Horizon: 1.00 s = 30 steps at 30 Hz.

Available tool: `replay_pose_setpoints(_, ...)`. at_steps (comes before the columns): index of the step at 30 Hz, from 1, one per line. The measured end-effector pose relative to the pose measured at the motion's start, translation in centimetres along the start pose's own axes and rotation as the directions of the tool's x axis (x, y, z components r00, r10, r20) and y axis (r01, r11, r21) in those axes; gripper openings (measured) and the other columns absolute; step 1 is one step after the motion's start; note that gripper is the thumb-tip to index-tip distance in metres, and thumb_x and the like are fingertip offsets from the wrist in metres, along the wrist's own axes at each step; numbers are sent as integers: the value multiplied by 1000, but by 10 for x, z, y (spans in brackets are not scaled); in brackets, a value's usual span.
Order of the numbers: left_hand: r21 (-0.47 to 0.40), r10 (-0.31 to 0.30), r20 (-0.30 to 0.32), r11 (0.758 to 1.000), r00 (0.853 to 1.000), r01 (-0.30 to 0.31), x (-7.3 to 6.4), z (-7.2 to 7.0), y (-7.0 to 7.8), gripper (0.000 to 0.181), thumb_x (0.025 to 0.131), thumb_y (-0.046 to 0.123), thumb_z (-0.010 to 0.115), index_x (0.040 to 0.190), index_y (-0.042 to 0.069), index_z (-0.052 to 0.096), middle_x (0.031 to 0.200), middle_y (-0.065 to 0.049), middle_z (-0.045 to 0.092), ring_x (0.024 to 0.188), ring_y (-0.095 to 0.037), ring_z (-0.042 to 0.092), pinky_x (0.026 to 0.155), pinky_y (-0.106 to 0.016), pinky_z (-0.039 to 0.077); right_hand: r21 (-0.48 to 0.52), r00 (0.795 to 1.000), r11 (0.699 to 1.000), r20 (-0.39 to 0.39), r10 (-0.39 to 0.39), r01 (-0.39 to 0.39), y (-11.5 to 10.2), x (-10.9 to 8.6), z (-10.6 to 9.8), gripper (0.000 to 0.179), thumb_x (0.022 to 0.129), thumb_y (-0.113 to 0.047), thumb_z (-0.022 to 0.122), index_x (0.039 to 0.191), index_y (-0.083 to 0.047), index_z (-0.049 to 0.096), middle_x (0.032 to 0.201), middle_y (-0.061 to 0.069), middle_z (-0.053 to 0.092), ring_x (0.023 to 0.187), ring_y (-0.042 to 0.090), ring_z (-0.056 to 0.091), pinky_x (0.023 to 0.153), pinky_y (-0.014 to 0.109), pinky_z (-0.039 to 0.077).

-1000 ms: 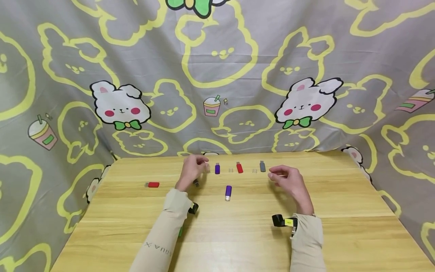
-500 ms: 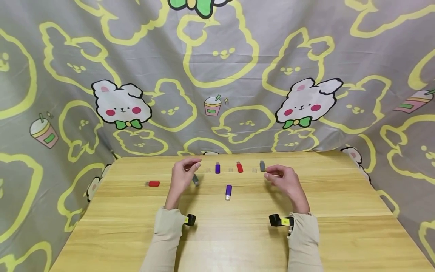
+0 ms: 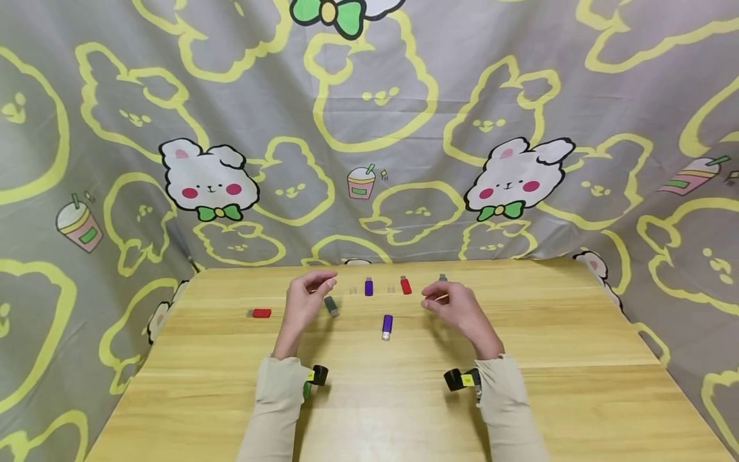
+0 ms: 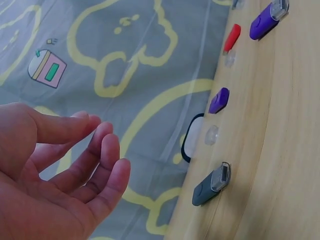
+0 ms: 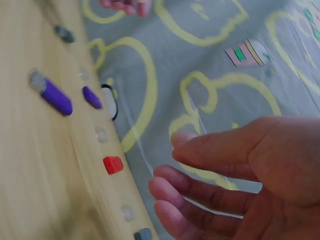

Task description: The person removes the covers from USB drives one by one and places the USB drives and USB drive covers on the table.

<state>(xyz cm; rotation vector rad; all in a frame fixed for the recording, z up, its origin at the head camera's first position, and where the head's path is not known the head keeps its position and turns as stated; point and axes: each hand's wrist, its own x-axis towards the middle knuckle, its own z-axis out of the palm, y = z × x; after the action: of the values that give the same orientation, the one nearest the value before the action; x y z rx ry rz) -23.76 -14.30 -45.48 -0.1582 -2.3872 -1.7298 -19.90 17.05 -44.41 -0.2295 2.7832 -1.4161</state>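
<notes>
My left hand [image 3: 305, 303] hovers over the table with fingers loosely bent and nothing between them. Just right of it lies a grey USB stick [image 3: 331, 306]; the left wrist view shows a clear cap over its connector. My right hand [image 3: 458, 311], also holding nothing, has thumb and fingers apart. It partly hides another grey USB stick [image 3: 442, 277] at the back. Between the hands, a purple USB stick [image 3: 369, 287] and a red USB stick [image 3: 406, 285] stand in the back row with bare connectors. A capped purple USB stick [image 3: 387, 326] lies nearer me.
Loose clear caps lie in the back row, such as one cap [image 3: 353, 290] left of the purple stick and another cap [image 5: 128, 213] near the right hand. Another red USB stick [image 3: 262, 313] is at the left. A patterned curtain [image 3: 404, 154] hangs behind the table [image 3: 381, 404].
My left hand has drawn left, away from the clear cap, uncovering the grey stick. The right hand has shifted left, now covering one cap and part of the back grey stick.
</notes>
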Motion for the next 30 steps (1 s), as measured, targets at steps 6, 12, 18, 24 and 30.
replay_pose_setpoints(6, -1, 0, 17, 1000, 1000, 1, 0, -2, 2, 19, 97, 8, 72, 114, -1, 76, 108, -16, 74, 93, -25, 70, 77, -18, 53, -138, 990, 984, 94, -102, 115, 8, -11, -20, 15, 95, -4, 72, 109, 0, 73, 102, 11, 73, 92, 25, 69, 83, 41, 59)
replay_pose_setpoints(12, -2, 16, 48, 1000, 999, -16, 1, -4, 6, 23, 99, 14, 70, 116, 0, 75, 109, -15, 74, 96, -27, 70, 79, -21, 53, -254, 965, 942, 199, -173, 221, 27, -34, -41, 18, 93, 0, 72, 111, -1, 73, 97, 6, 73, 88, 19, 68, 75, 35, 59)
replay_pose_setpoints(18, -20, 10, 57, 1000, 998, -9, 1, -6, 8, 24, 100, 12, 69, 119, -3, 73, 112, -21, 73, 100, -37, 69, 79, -17, 52, -265, 900, 912, 388, -198, 315, 43, -61, -56, 22, 91, 1, 73, 110, -11, 74, 104, 0, 69, 93, 19, 65, 77, 38, 58)
replay_pose_setpoints(24, -29, -5, 84, 1000, 996, 8, -8, -12, 33, 24, 100, 4, 66, 118, -12, 69, 112, -30, 70, 103, -48, 66, 78, -15, 51, -243, 853, 906, 485, -195, 345, 59, -84, -70, 31, 87, 6, 74, 107, -17, 73, 103, -6, 64, 90, 14, 62, 74, 33, 57)
replay_pose_setpoints(30, -14, -24, 93, 1000, 995, 25, -14, -16, 47, 23, 101, 1, 64, 118, -13, 69, 110, -31, 70, 102, -51, 65, 77, -16, 50, -246, 846, 908, 503, -179, 338, 73, -98, -76, 36, 77, 8, 82, 98, -18, 70, 95, -10, 58, 81, 5, 53, 67, 25, 51)
